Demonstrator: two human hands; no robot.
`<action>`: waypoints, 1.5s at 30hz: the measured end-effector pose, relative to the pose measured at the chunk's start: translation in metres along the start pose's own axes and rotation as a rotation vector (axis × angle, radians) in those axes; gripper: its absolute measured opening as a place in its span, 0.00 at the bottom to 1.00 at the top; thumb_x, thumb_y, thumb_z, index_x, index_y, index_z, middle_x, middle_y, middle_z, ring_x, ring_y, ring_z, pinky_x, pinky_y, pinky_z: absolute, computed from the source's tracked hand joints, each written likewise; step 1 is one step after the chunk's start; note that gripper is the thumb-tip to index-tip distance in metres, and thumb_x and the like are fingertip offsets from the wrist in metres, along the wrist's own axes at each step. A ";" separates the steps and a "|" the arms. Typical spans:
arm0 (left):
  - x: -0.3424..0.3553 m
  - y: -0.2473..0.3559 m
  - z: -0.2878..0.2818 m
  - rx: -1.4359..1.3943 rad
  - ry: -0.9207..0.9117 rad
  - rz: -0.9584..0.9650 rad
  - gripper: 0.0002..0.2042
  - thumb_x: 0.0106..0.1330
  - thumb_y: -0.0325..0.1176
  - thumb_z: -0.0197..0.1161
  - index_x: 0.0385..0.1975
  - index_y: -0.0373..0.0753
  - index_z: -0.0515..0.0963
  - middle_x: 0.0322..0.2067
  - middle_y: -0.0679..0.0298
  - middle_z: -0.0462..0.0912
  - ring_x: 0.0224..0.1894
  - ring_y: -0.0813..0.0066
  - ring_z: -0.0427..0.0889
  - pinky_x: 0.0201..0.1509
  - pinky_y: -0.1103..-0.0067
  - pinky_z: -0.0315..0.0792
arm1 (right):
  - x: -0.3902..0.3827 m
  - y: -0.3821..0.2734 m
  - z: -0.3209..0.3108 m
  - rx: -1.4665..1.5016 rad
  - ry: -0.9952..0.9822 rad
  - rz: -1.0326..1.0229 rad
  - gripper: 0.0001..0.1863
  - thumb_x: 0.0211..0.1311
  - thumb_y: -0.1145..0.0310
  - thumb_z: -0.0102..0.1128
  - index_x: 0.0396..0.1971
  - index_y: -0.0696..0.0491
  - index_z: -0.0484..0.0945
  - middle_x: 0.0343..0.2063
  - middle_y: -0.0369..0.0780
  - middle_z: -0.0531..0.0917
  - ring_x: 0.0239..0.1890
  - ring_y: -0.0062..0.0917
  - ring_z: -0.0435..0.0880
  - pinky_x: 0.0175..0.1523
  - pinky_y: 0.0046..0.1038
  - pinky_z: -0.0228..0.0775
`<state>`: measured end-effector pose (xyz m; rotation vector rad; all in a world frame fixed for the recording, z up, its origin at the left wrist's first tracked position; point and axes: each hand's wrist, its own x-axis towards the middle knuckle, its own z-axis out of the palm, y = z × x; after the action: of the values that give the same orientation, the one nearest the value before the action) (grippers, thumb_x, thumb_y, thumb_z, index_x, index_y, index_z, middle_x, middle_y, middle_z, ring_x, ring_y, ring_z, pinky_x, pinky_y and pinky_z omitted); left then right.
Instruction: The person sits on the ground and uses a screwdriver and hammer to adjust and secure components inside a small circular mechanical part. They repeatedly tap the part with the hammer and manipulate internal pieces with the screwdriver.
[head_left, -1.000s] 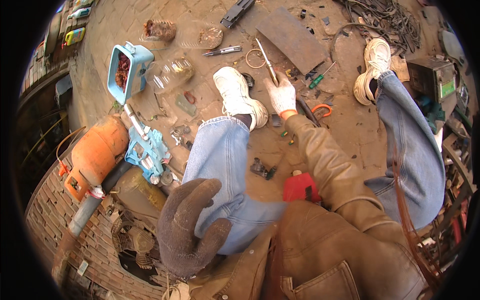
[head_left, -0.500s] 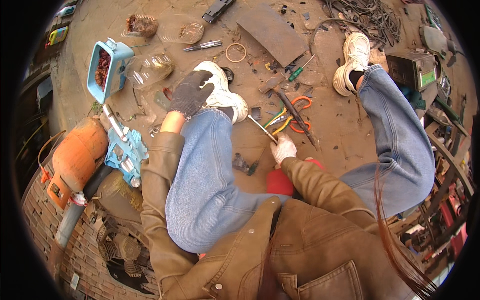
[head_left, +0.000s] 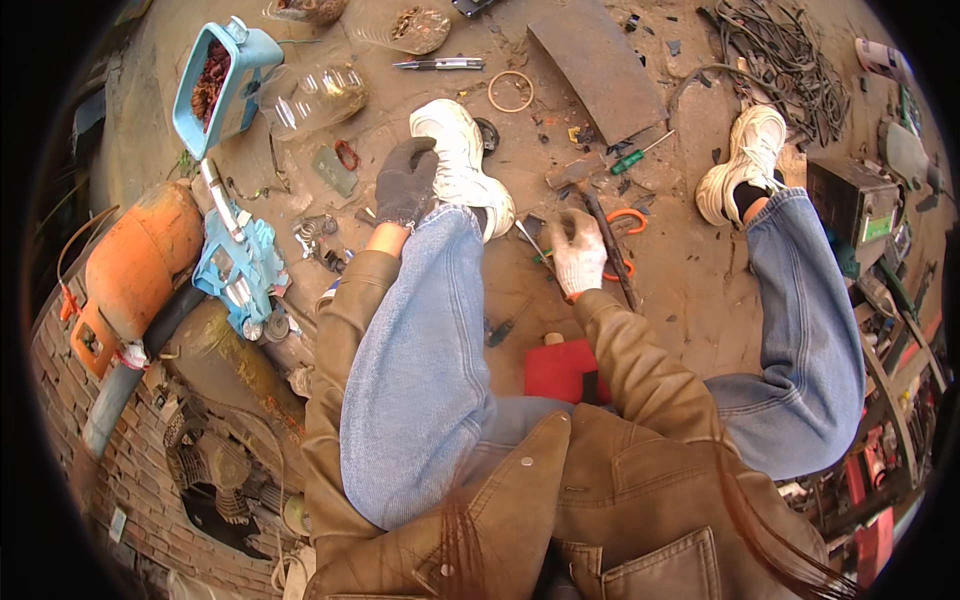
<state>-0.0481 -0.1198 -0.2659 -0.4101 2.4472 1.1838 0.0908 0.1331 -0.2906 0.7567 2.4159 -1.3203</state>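
My left hand (head_left: 402,185), in a dark grey glove, rests against my white left shoe (head_left: 456,160), its fingers loosely bent and apart. Just right of that shoe is my right hand (head_left: 580,258), in a white glove, with bent fingers and a gap beside the thumb; nothing shows in it. A thin metal shaft (head_left: 529,238) lies at its left, the far part hidden behind the glove. A hammer (head_left: 606,237) and orange scissor-like handles (head_left: 630,219) lie close on its right. Beyond the hammer's head is a green-handled screwdriver (head_left: 627,161).
A bent metal sheet (head_left: 598,70), a tan ring (head_left: 510,91) and a cable heap (head_left: 778,70) lie farther off. At left are a blue tub (head_left: 262,60), an orange gas cylinder (head_left: 150,255) and clear plastic containers (head_left: 325,95). A dark box (head_left: 850,200) stands by my right shoe.
My right hand has let go of the thin tool and moved forward beside the hammer. My left hand has shifted off the shoe's top to its side. The whole view has tilted.
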 end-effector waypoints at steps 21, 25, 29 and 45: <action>-0.117 -0.114 0.030 -0.768 0.418 -0.653 0.12 0.64 0.30 0.62 0.45 0.33 0.79 0.38 0.62 0.83 0.35 0.78 0.80 0.42 0.81 0.76 | 0.174 -0.064 0.075 -0.420 -0.553 -0.604 0.20 0.65 0.64 0.51 0.56 0.54 0.70 0.38 0.56 0.83 0.41 0.50 0.83 0.48 0.43 0.76; -0.138 -0.114 0.032 -0.785 0.444 -0.695 0.12 0.64 0.29 0.62 0.45 0.33 0.79 0.38 0.62 0.83 0.35 0.78 0.80 0.42 0.81 0.76 | 0.170 -0.067 0.069 -0.187 -0.528 -0.534 0.23 0.64 0.62 0.55 0.58 0.54 0.70 0.40 0.56 0.82 0.43 0.48 0.83 0.49 0.41 0.75; -0.157 -0.117 0.033 -0.800 0.489 -0.734 0.12 0.64 0.29 0.62 0.45 0.33 0.79 0.38 0.62 0.83 0.35 0.78 0.80 0.42 0.81 0.76 | 0.143 -0.069 0.049 -0.128 -0.361 -0.315 0.23 0.63 0.62 0.58 0.56 0.55 0.73 0.41 0.55 0.83 0.44 0.47 0.83 0.50 0.39 0.74; -0.096 -0.134 0.032 -0.595 0.726 -0.570 0.11 0.64 0.29 0.62 0.45 0.34 0.79 0.38 0.63 0.83 0.36 0.78 0.80 0.43 0.81 0.75 | -0.048 0.029 -0.012 -0.491 -0.259 0.006 0.20 0.51 0.60 0.71 0.40 0.55 0.77 0.35 0.46 0.81 0.37 0.40 0.81 0.46 0.37 0.74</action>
<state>0.1001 -0.1657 -0.3305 -1.8395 2.1365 1.6484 0.1472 0.1415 -0.2809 0.4272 2.3706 -0.7144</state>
